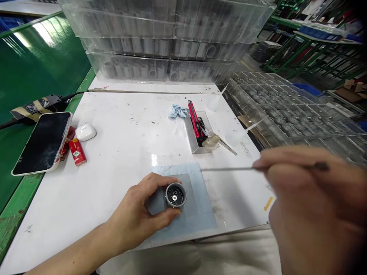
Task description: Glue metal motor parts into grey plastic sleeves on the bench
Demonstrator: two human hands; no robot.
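Observation:
My left hand (pixel 143 212) grips a small grey cylindrical part (pixel 175 195), open end up, with a dark inside and a white ring in it. It stands on a pale blue mat (pixel 197 202) on the white table (pixel 120 152). My right hand (pixel 312 206), close to the camera and blurred, pinches a thin metal rod (pixel 226 168) that points left, its tip above the mat and right of the part.
A clear box (pixel 197 149) holds a red utility knife (pixel 194 118) and tweezers. A blue cloth (pixel 177 111) lies behind it. At the left are a phone (pixel 43 142), a red lighter (pixel 77 151) and a white earbud case (pixel 85 131). Clear trays (pixel 160 42) are stacked at the back.

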